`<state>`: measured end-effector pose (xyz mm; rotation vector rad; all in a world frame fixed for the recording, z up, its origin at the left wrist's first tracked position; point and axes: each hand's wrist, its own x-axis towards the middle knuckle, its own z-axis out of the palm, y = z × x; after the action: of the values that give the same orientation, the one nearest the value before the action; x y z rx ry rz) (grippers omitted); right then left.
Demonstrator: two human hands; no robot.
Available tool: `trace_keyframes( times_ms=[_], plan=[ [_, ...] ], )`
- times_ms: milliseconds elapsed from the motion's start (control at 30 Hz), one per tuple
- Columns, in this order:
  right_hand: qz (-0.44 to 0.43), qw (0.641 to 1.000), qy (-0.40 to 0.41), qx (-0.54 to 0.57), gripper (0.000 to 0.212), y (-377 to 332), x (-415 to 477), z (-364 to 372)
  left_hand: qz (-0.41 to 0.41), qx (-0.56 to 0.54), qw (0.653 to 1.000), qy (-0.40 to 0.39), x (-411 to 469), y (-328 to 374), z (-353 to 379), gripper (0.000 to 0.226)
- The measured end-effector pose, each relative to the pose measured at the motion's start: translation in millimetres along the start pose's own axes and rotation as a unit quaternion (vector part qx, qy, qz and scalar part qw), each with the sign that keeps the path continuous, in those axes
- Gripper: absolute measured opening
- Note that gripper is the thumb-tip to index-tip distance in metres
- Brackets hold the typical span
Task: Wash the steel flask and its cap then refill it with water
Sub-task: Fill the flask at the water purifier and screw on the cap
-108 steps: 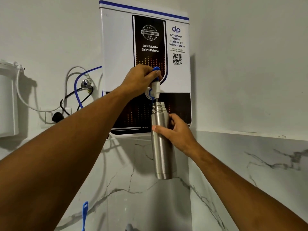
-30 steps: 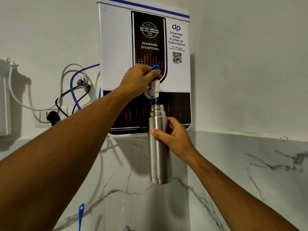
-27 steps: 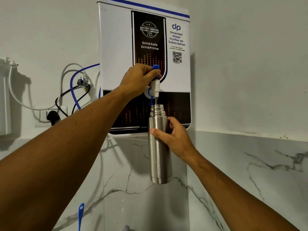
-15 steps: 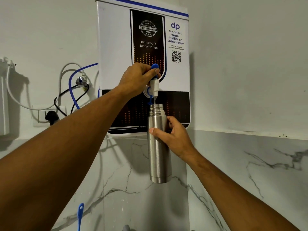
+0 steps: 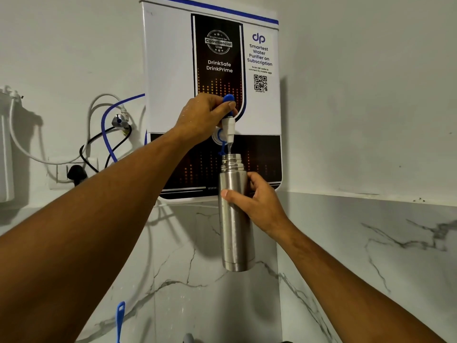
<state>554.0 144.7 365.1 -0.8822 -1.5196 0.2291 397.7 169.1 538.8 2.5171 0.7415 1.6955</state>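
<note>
The right hand (image 5: pixel 257 204) is wrapped round the upper body of the steel flask (image 5: pixel 236 219), holding it upright and uncapped under the tap (image 5: pixel 228 127), while the left hand (image 5: pixel 202 117) grasps the tap's blue lever (image 5: pixel 228 99). A thin stream of water (image 5: pixel 229 149) falls into the flask's mouth. The water purifier (image 5: pixel 212 95) hangs on a white wall (image 5: pixel 371 95) above grey-veined marble cladding (image 5: pixel 371 243), with hoses (image 5: pixel 103 125) and a plugged socket (image 5: pixel 74 172) to its left.

Your right hand (image 5: pixel 257 201) curls its fingers (image 5: pixel 254 179) behind the steel flask (image 5: pixel 236 231), so their tips are hidden, and you cannot see the water level inside. Your left hand (image 5: pixel 200 117) covers much of the blue tap lever (image 5: pixel 228 99). The flask blocks the web address on the purifier (image 5: pixel 170 70), whose top is cut off. A white housing (image 5: pixel 5 149) is clipped at the left edge. A blue strip (image 5: pixel 120 318) and a grey object (image 5: pixel 188 339) are clipped at the bottom, and neither can be identified.
</note>
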Motion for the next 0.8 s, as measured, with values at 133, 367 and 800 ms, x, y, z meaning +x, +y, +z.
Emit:
trace_keyframes(
  times_ms=[133, 367, 800],
  plan=[
    [0.000, 1.000, 0.000, 0.004, 0.054, 0.0, -0.2, 0.3, 0.000, 0.000, 1.000, 0.000, 0.2, -0.6, -0.5, 0.033],
    [0.001, 1.000, 0.001, 0.005, 0.055, -0.2, -0.2, 0.5, -0.004, -0.006, 1.000, -0.002, 0.3, 0.3, -0.6, 0.032],
    [-0.004, 1.000, 0.001, 0.010, 0.051, -0.1, -0.6, 0.0, -0.003, -0.001, 1.000, -0.002, -0.7, 0.4, -0.5, 0.033]
  ],
)
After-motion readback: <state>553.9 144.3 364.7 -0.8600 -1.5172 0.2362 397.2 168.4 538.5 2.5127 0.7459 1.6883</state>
